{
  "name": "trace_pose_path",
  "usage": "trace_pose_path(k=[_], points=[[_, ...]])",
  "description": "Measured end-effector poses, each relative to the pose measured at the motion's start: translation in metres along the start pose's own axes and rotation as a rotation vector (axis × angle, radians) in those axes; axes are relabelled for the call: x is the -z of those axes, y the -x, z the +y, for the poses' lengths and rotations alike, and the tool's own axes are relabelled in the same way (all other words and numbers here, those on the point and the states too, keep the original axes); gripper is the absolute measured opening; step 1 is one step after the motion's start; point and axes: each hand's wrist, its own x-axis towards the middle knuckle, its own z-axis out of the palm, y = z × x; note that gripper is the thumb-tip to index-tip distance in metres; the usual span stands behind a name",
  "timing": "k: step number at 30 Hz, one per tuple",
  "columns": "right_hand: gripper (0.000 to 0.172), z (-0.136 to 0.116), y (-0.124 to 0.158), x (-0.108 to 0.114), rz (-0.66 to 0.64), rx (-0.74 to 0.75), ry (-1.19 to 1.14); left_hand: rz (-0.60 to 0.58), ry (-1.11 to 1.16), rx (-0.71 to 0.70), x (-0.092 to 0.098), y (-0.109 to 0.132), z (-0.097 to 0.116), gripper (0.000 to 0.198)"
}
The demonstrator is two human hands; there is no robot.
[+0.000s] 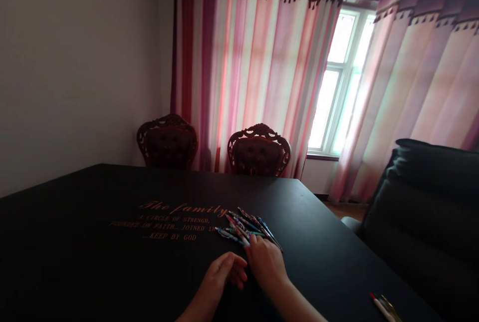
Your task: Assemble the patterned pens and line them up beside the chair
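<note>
A small heap of several coloured pens [247, 227] lies on the black table [112, 262], just right of gold lettering printed on the cloth. My right hand [264, 262] rests on the near end of the heap, its fingers together and laid over the pens. My left hand [224, 272] lies on the table just left of it, fingers loosely curled, with nothing visible in it. The two hands almost touch.
Two more pens [385, 307] lie at the table's near right corner. Two carved red chairs [258, 155] stand at the far side before pink curtains. A dark upholstered chair [426, 212] stands close on the right. A wall runs along the left.
</note>
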Motion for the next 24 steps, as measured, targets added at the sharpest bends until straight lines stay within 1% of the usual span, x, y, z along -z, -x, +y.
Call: trace_pose_path(k=[1, 3, 4, 5, 7, 9, 11, 13, 15, 19, 21, 23, 24], points=[[0.019, 0.002, 0.0, 0.001, 0.039, 0.0, -0.042, 0.019, 0.012, 0.002, 0.0, -0.001, 0.0, 0.051], [0.025, 0.008, 0.004, 0.007, 0.11, 0.0, -0.201, 0.075, 0.059, 0.004, 0.0, -0.002, -0.002, 0.05], [0.029, 0.012, 0.007, 0.01, 0.123, -0.002, -0.314, 0.112, 0.093, 0.005, 0.0, -0.002, -0.003, 0.05], [0.036, 0.016, 0.01, 0.013, 0.108, -0.011, -0.441, 0.154, 0.13, 0.009, 0.0, -0.003, -0.003, 0.051], [0.05, 0.024, 0.019, 0.016, -0.007, -0.06, -0.707, 0.23, 0.193, 0.011, 0.002, -0.003, -0.004, 0.053], [0.059, 0.031, 0.029, 0.015, -0.173, -0.135, -0.919, 0.263, 0.214, 0.004, 0.003, -0.003, -0.002, 0.054], [0.063, 0.038, 0.038, 0.011, -0.282, -0.188, -1.039, 0.212, 0.159, 0.005, 0.004, -0.002, 0.0, 0.047], [0.064, 0.043, 0.044, 0.007, -0.298, -0.209, -1.088, 0.167, 0.041, 0.001, 0.003, 0.0, 0.004, 0.037], [0.062, 0.048, 0.048, 0.007, -0.275, -0.2, -1.12, 0.161, -0.051, 0.006, 0.0, 0.002, 0.007, 0.034], [0.043, 0.055, 0.05, 0.013, -0.207, -0.093, -1.182, 0.183, -0.136, -0.002, -0.005, 0.006, 0.013, 0.036], [0.044, 0.057, 0.052, 0.015, -0.206, -0.101, -1.168, 0.184, -0.157, 0.003, -0.007, 0.008, 0.015, 0.035], [0.049, 0.057, 0.053, 0.016, -0.245, -0.14, -1.145, 0.172, -0.18, 0.016, -0.007, 0.008, 0.015, 0.033], [0.047, 0.057, 0.053, 0.016, -0.255, -0.144, -1.144, 0.166, -0.19, 0.019, -0.007, 0.008, 0.015, 0.033]])
